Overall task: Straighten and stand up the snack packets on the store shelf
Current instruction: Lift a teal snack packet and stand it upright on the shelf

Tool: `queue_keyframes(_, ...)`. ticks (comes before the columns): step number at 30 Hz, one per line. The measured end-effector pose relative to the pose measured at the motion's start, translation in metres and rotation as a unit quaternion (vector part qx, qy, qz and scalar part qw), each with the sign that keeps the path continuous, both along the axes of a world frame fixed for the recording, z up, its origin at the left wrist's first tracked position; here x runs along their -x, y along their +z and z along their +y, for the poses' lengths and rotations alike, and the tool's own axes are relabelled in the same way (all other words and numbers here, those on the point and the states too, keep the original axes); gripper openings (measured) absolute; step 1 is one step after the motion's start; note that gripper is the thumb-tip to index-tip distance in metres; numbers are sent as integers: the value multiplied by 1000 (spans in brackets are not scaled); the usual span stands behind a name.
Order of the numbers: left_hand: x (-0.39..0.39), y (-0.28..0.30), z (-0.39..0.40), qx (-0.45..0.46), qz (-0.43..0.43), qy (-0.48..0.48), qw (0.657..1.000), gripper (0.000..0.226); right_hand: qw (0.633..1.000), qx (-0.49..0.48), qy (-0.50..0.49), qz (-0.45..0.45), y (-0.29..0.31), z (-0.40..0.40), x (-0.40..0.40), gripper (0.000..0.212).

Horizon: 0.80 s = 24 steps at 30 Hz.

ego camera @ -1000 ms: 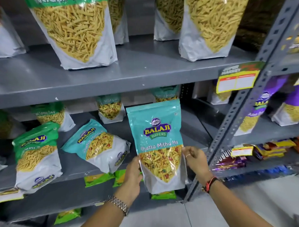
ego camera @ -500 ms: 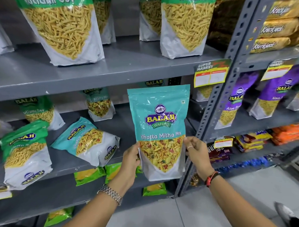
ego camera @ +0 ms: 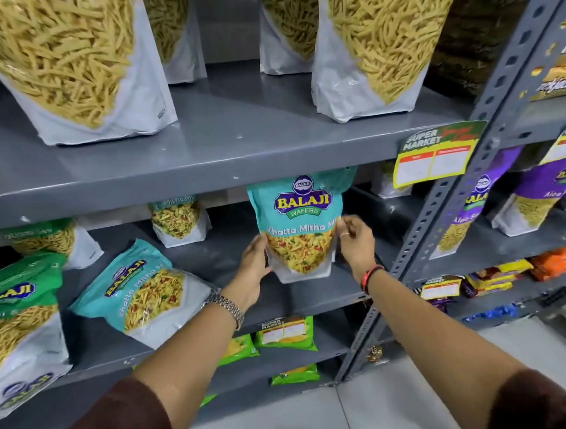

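Grey metal store shelving (ego camera: pixel 207 146) fills the view, with a slotted upright post (ego camera: pixel 462 187) at right. Middle shelf (ego camera: pixel 311 294): an upright teal Khatta Mitha Mix packet (ego camera: pixel 300 226) sits toward the right end, its top edge tucked just under the lip of the shelf above. Left hand (ego camera: pixel 253 274) grips the packet's lower left edge, thumb on the front face; a metal watch (ego camera: pixel 224 306) is on that wrist. Right hand (ego camera: pixel 356 243) pinches the packet's right edge at mid height, fingers curled closed on it; a red band (ego camera: pixel 370 275) is on that wrist. Whether the packet's base rests on the shelf or hangs just above it: cannot tell.

To the left, a second teal packet (ego camera: pixel 142 291) lies tilted back on the same shelf. Beside it, a green sev packet (ego camera: pixel 20 323) leans at the shelf front. Behind, a small teal packet (ego camera: pixel 178 223) stands upright near the back. Large sev pouches (ego camera: pixel 74 67) stand on the top shelf.
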<state>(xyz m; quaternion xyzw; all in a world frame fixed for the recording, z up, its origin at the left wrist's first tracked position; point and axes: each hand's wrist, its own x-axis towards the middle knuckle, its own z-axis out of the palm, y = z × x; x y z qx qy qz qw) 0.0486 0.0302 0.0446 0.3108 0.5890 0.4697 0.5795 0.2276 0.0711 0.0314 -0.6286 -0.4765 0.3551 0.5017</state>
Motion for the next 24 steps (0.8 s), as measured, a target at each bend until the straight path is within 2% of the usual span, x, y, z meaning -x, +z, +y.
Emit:
queue_keyframes(4,3,-19,28,-16,-23,21,999,42,997,40,-17,-66,-15,42,2,21)
queue_keyframes(6,1,-31,35,-15,-32,30,999,41,995,72,-19,-71,-28,51,3,26)
queue_keyframes(9,-5,-34,37,-19,-38,49,998,38,996,68,-16,-53,-34,52,3,28)
queue_keyframes(12,-2,-31,36,-21,17,81,996,38,996,83,-26,-36,-36,47,0,22)
queue_keyframes(15,15,-30,27,-53,66,114,990,32,983,182,-30,13,-48,30,-8,21)
queue_keyframes(17,35,-24,12,-93,87,135,983,32,968,246,27,38,-52,10,-6,20)
queue_keyframes(21,79,-16,-31,-205,142,225,942,33,935,305,182,3,-45,-25,24,18)
queue_keyframes(24,118,-23,-62,-175,142,332,916,37,920,284,269,-11,-36,-36,66,28)
